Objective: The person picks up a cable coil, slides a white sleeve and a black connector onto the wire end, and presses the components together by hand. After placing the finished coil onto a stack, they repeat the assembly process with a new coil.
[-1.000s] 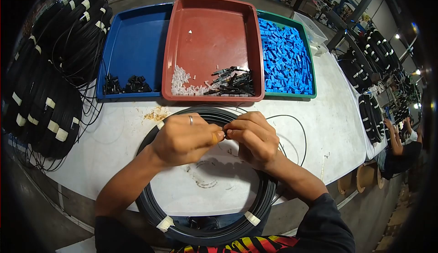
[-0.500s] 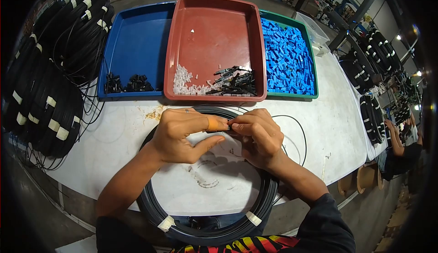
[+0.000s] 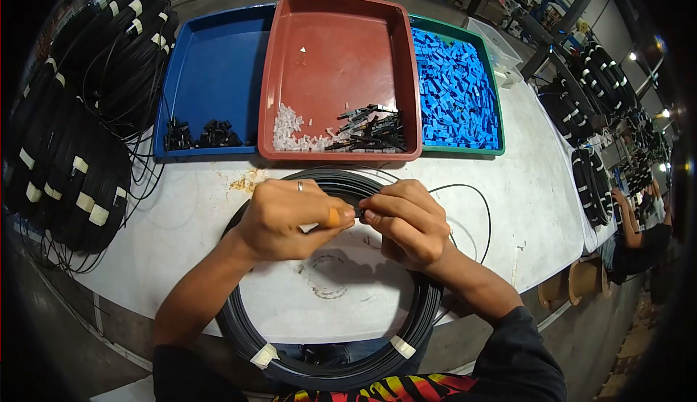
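My left hand (image 3: 294, 220) wears a ring and an orange wrap on one finger, and its thumb and forefinger are pinched together. Facing it, my right hand (image 3: 408, 224) is closed too. Between the two sets of fingertips is a small black connector (image 3: 359, 213), mostly covered by the fingers, so its exact shape is hidden. Beneath both hands lies a coil of black cable (image 3: 430, 304), tied with white tape and overhanging the table's front edge. A loose loop of thin black cable (image 3: 488, 217) curves out to the right of my right hand.
Behind the coil stand a blue tray (image 3: 210, 35) with black parts, a red tray (image 3: 334, 32) with white and black pieces, and a green tray (image 3: 502, 144) full of blue pieces. Cable coils (image 3: 65, 162) are stacked left. Another person (image 3: 639, 239) is at far right.
My left thumb has come up from its spread position and now pinches against the forefinger at the black connector. My right hand stays about where it was.
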A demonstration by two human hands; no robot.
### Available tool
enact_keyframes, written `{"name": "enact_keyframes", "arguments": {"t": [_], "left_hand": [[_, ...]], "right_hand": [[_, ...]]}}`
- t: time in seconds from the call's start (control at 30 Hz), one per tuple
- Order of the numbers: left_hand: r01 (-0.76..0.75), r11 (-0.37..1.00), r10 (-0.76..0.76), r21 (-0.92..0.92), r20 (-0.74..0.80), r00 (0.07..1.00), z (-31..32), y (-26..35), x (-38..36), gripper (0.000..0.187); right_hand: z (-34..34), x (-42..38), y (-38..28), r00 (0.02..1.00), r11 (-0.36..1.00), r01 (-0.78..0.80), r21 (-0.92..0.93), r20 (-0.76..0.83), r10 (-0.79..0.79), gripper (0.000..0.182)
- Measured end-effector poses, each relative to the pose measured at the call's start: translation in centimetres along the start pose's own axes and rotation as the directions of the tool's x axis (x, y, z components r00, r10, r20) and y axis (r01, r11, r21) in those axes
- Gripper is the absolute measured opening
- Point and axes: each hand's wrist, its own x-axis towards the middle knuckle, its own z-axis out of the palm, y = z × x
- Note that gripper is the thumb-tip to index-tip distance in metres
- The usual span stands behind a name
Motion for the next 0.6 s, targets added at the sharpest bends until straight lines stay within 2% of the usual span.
{"name": "enact_keyframes", "arguments": {"t": [0.03,0.07,0.1,0.17,0.23,0.27,0.3,0.37,0.4,0.47,0.5,0.57,0.6], "left_hand": [[-0.001,1.000,0.001,-0.001,-0.001,1.000,0.04,-0.06,0.03,0.011],[-0.175,0.969,0.170,0.175,0.043,0.985,0.10,-0.13,0.05,0.011],[-0.342,0.878,0.322,0.336,0.115,0.940,0.12,-0.19,0.07,0.011],[-0.343,0.872,0.315,0.349,0.134,0.939,-0.09,-0.44,0.00,0.011],[-0.160,0.971,0.164,0.178,-0.009,0.986,-0.04,-1.01,-0.30,0.012],[-0.038,0.992,0.043,0.119,-0.035,0.998,0.04,-0.87,-0.51,0.014],[-0.039,0.992,0.043,0.117,-0.036,0.998,0.12,-0.80,-0.50,0.014],[0.076,0.997,-0.077,-0.023,-0.044,0.996,0.18,-0.69,-0.38,0.015],[0.076,0.997,-0.077,-0.024,-0.041,0.996,0.13,-0.67,-0.39,0.015],[-0.095,0.989,0.090,0.111,0.053,0.995,0.00,-0.65,-0.43,0.015],[-0.097,0.989,0.091,0.110,0.056,0.994,0.07,-0.64,-0.30,0.015],[-0.399,0.832,0.382,0.386,0.124,0.916,0.38,-0.59,0.09,0.015],[-0.367,0.857,0.367,0.362,0.073,0.927,0.40,-0.48,0.22,0.016]], "right_hand": [[-0.11,-0.19,0.10,1.000,1.000,0.001,-0.001,0.001,-0.001,0.031],[-0.24,-0.52,0.25,0.992,0.990,-0.113,0.090,0.071,0.106,0.030],[-0.29,-0.71,0.31,0.967,0.958,-0.230,0.172,0.150,0.205,0.028],[-0.13,-0.57,0.14,0.958,0.942,-0.273,0.198,0.151,0.246,0.028],[0.17,-0.27,0.09,0.946,0.923,-0.313,0.224,0.156,0.283,0.027],[0.31,-0.06,0.16,0.970,0.957,-0.237,0.166,0.097,0.223,0.028],[0.30,0.06,0.17,0.987,0.982,-0.161,0.101,0.041,0.158,0.029],[0.00,0.24,-0.02,0.994,0.993,-0.104,0.047,0.030,0.103,0.030],[-0.08,0.24,-0.11,0.999,0.999,-0.048,-0.006,0.021,0.048,0.031],[-0.45,-0.12,0.01,0.991,0.992,-0.112,0.057,0.074,0.107,0.030],[-0.56,-0.28,0.08,0.978,0.978,-0.175,0.118,0.132,0.159,0.030],[-0.36,-0.56,0.14,0.973,0.965,-0.213,0.154,0.127,0.194,0.029],[-0.24,-0.63,0.11,0.965,0.949,-0.249,0.194,0.126,0.228,0.028]]}}
